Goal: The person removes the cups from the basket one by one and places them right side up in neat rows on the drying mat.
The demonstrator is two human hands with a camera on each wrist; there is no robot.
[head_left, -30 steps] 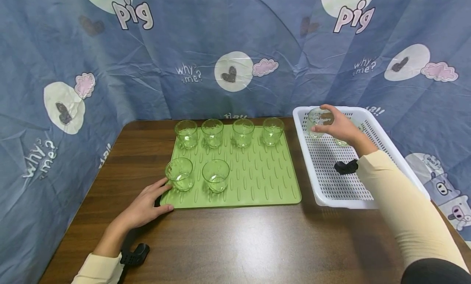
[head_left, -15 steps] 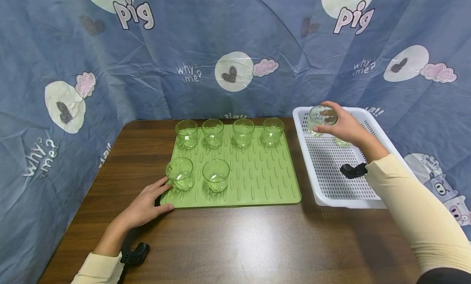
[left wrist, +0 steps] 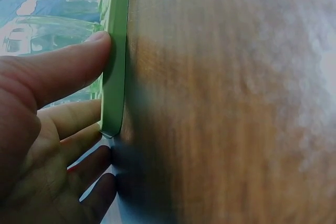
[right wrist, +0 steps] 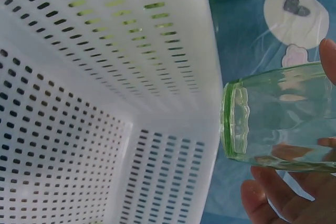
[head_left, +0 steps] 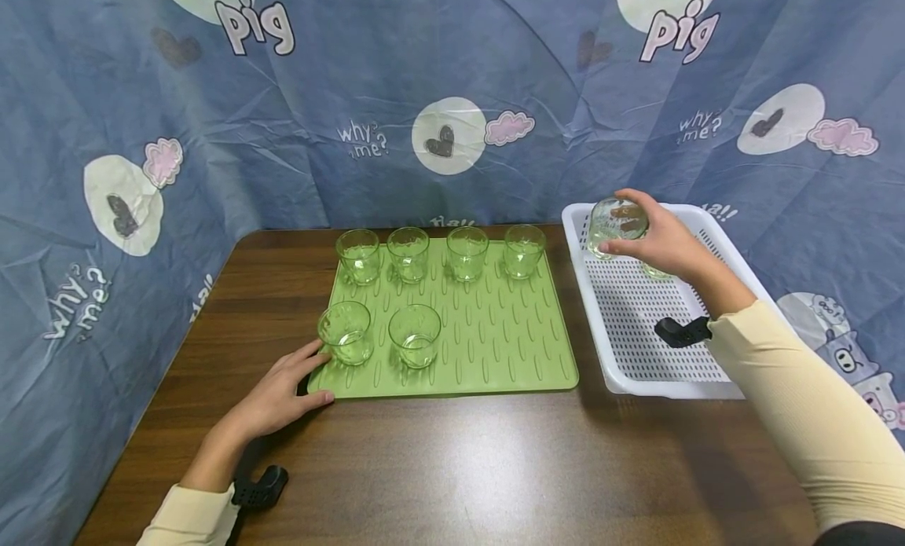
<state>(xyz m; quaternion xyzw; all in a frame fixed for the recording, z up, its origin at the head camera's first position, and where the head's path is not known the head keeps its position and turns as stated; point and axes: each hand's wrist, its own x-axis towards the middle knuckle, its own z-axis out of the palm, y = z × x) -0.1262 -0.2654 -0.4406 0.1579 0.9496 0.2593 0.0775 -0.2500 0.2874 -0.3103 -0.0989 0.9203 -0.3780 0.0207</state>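
Note:
My right hand point(head_left: 661, 236) grips a clear glass tumbler point(head_left: 606, 222) between thumb and fingers, over the back left corner of a white basket point(head_left: 596, 326). In the right wrist view this tumbler point(right wrist: 283, 116) shows its thick base beyond the basket's rim. Another tumbler point(head_left: 656, 271) stands inside the basket, partly hidden by the right hand. My left hand point(head_left: 276, 393) rests at the front left corner of a green ridged mat point(head_left: 502, 342), its thumb against the front edge. The forefinger lies close to a tumbler point(head_left: 346, 335) in the mat's front row.
Beside that one stands a second front-row tumbler point(head_left: 415, 338). Several more, such as the rightmost tumbler point(head_left: 524, 253), line the mat's back edge, upright. Everything sits on a brown wooden table point(head_left: 424, 467). A blue printed curtain point(head_left: 297, 137) hangs behind it.
My right hand has raised the tumbler from lower in the basket to about its back rim, tilting it along the way. The left hand and the tumblers on the mat stay put.

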